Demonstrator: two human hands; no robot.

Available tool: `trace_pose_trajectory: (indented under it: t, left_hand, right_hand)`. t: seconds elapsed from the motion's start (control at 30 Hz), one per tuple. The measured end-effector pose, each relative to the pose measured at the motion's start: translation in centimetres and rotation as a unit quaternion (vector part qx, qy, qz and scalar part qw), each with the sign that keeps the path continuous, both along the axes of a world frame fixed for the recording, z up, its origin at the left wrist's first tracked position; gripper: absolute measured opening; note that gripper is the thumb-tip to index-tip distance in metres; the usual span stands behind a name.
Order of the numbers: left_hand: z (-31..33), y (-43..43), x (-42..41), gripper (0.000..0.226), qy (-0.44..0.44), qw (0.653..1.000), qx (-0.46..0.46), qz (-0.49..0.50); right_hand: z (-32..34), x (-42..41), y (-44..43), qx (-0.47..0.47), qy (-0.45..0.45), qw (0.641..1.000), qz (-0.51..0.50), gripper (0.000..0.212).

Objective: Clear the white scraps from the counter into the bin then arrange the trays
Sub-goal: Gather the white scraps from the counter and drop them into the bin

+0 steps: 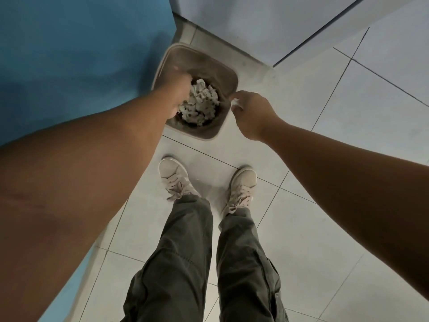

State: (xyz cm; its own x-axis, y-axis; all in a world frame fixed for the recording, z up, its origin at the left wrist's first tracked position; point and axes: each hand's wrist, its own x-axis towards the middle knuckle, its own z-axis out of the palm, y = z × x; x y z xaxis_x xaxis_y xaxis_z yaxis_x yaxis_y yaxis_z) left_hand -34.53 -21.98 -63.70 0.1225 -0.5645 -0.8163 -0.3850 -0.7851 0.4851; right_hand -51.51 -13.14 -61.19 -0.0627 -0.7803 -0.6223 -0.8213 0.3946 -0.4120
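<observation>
Down in beige bin (228,73), white scraps (200,103) heaped, crumpled; L hand (180,89) fingers blurred, can't tell; R hand (253,112) pinches white bit (237,103) at rim.

- The bin (228,73) is standing open at upper centre, and the middle and right of its mouth are lying free above the scraps (199,103).
- The left hand (178,89) is filling the mouth's left side, while the right hand (250,112) is gripping the right rim.
- A blue panel (81,54) is closing off the bin's left, just beside it.
- A white cabinet (255,24) is blocking the top of the frame.
- Bare floor tiles (348,112) are lying open at right.
- Two shoes (173,175) are standing below the bin, apart from it.
</observation>
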Motion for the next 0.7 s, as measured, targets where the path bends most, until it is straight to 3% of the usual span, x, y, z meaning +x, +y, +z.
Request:
trace_pose_trajectory:
  t: [0.23, 0.43, 0.6, 0.7]
  left_hand:
    - [0.3, 0.2, 1.4, 0.038, 0.033, 0.997, -0.006, 0.065]
    - [0.1, 2.6, 3.5, 0.017, 0.067, 0.998, 0.009, 0.011]
    - [-0.1, 3.9, 5.0, 0.021, 0.053, 0.999, -0.009, 0.002]
    - [0.6, 4.8, 5.6, 0.02, 0.046, 0.999, -0.008, -0.005]
  right_hand:
    - [0.0, 2.4, 0.8, -0.01, -0.034, 0.999, -0.027, 0.028]
    - [-0.4, 5.2, 0.0, -0.008, -0.002, 1.0, -0.003, 0.033]
    - [-1.2, 6.3, -0.4, 0.018, -0.019, 1.0, 0.007, 0.043]
    - [-0.2, 6.1, 0.6, 0.035, -0.007, 0.999, 0.013, 0.038]
